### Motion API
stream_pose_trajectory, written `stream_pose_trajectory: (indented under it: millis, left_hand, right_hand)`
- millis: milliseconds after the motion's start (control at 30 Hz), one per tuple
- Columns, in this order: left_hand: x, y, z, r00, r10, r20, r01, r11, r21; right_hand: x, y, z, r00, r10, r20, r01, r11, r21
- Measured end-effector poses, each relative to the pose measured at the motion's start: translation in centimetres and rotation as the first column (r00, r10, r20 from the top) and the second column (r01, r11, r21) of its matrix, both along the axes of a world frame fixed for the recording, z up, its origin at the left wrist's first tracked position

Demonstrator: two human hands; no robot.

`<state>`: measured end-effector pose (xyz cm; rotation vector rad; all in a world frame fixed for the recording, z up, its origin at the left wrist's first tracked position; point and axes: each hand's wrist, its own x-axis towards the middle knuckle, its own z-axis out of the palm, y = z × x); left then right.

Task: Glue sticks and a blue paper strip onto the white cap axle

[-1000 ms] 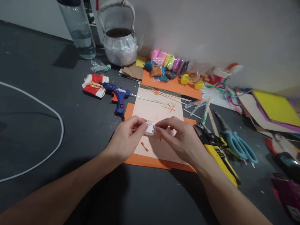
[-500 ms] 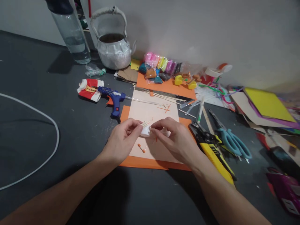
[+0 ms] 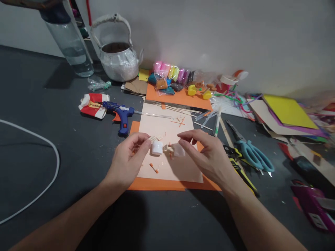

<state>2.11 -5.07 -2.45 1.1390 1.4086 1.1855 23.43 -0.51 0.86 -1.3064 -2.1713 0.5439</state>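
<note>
My left hand (image 3: 132,155) is pinched shut on a small bundle of pale wooden sticks (image 3: 152,139). Just right of its fingertips a small white cylinder (image 3: 157,148) stands on the pale paper (image 3: 171,174). My right hand (image 3: 202,150) hovers with thumb and forefinger apart, nothing between them. Near its thumb lies a translucent whitish piece (image 3: 179,150). Short wooden stick pieces (image 3: 168,148) sit between that piece and the cylinder. An orange-tipped small piece (image 3: 154,168) lies on the paper nearer to me.
A blue glue gun (image 3: 121,115) rests left of the paper on a red-and-white packet (image 3: 91,106). Yellow-handled pliers (image 3: 244,177) and blue-handled scissors (image 3: 252,153) lie at right. Behind stand a kettle (image 3: 119,64), a water bottle (image 3: 69,48) and bagged coloured clay (image 3: 167,78).
My right hand has opened and drawn away to the right from the stick pieces. The white cylinder and pieces beside it show more fully. The whole view has shifted slightly.
</note>
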Motion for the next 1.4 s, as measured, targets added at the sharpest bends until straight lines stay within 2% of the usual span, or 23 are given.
stream_pose_trajectory:
  millis: [100,167,233,300,400,467,567,767,900,967,1000,1067,1100,1167,1200,1267,1333,1400]
  left_hand:
    - [0.1,-0.4,0.2,0.995,-0.010,-0.097,0.020,0.994,0.104]
    - [0.3,-0.9,0.5,0.979,-0.053,-0.198,0.096,0.972,0.215]
    - [0.5,-1.4,0.9,0.943,-0.136,-0.304,0.232,0.923,0.306]
    - [0.8,-1.9,1.4,0.894,-0.245,-0.375,0.381,0.856,0.349]
    - [0.9,-2.3,1.7,0.820,-0.405,-0.406,0.540,0.782,0.312]
    - [1.0,-2.2,1.7,0.790,-0.464,-0.402,0.583,0.771,0.256]
    - [1.0,-1.9,1.4,0.761,-0.476,-0.440,0.609,0.757,0.234]
    - [1.0,-1.7,1.0,0.708,-0.380,-0.596,0.653,0.673,0.347]
    - [1.1,-1.9,1.2,0.674,-0.444,-0.590,0.679,0.686,0.260]
    - [1.1,-2.1,1.6,0.687,-0.489,-0.537,0.674,0.705,0.221]
    - [1.1,-2.2,1.9,0.711,-0.498,-0.497,0.659,0.718,0.224]
    - [0.8,-2.4,2.6,0.803,-0.453,-0.386,0.575,0.760,0.304]
    - [0.5,-2.4,3.0,0.868,-0.383,-0.315,0.485,0.791,0.373]
    - [-0.1,-2.3,3.8,0.980,-0.139,-0.143,0.194,0.829,0.525]
    - [-0.5,-2.1,4.2,0.999,0.009,-0.043,0.018,0.811,0.584]
    - [-1.2,-1.7,4.9,0.959,0.249,0.133,-0.275,0.718,0.639]
    - [-1.6,-1.2,5.4,0.900,0.369,0.232,-0.426,0.633,0.647]
    - [-1.9,-0.7,5.6,0.877,0.398,0.269,-0.471,0.604,0.643]
  right_hand:
    - [0.7,-0.7,-0.4,1.000,0.011,0.001,-0.011,1.000,0.010]
    - [1.0,-1.3,-0.5,0.999,0.018,-0.028,-0.016,0.997,0.072]
    - [1.1,-1.9,-0.3,0.995,0.069,-0.074,-0.057,0.988,0.143]
    - [1.1,-2.6,0.1,0.976,0.190,-0.106,-0.170,0.970,0.171]
    - [0.9,-3.6,0.4,0.915,0.391,-0.099,-0.375,0.915,0.147]
    - [0.7,-4.0,0.4,0.896,0.437,-0.080,-0.427,0.896,0.121]
    - [0.6,-4.3,0.2,0.908,0.413,-0.063,-0.411,0.910,0.048]
    - [0.8,-4.2,0.9,0.925,0.379,-0.002,-0.377,0.921,-0.092]
    - [0.7,-4.4,1.3,0.915,0.391,-0.103,-0.402,0.908,-0.121]
    - [0.7,-4.4,1.5,0.907,0.379,-0.186,-0.406,0.903,-0.142]
    - [0.7,-4.3,1.7,0.908,0.357,-0.217,-0.393,0.907,-0.151]
    - [0.6,-3.9,2.2,0.927,0.278,-0.252,-0.319,0.937,-0.144]
    - [0.6,-3.6,2.5,0.940,0.229,-0.253,-0.267,0.955,-0.130]
    - [0.3,-2.7,3.4,0.962,0.144,-0.232,-0.171,0.980,-0.105]
    - [-0.1,-2.0,3.9,0.970,0.117,-0.215,-0.143,0.984,-0.106]
    - [-1.5,-0.5,4.7,0.984,0.098,-0.147,-0.120,0.981,-0.152]
    - [-3.8,1.4,5.1,0.991,0.123,-0.045,-0.130,0.964,-0.232]
    - [-7.0,3.4,4.8,0.976,0.167,0.141,-0.119,0.948,-0.296]
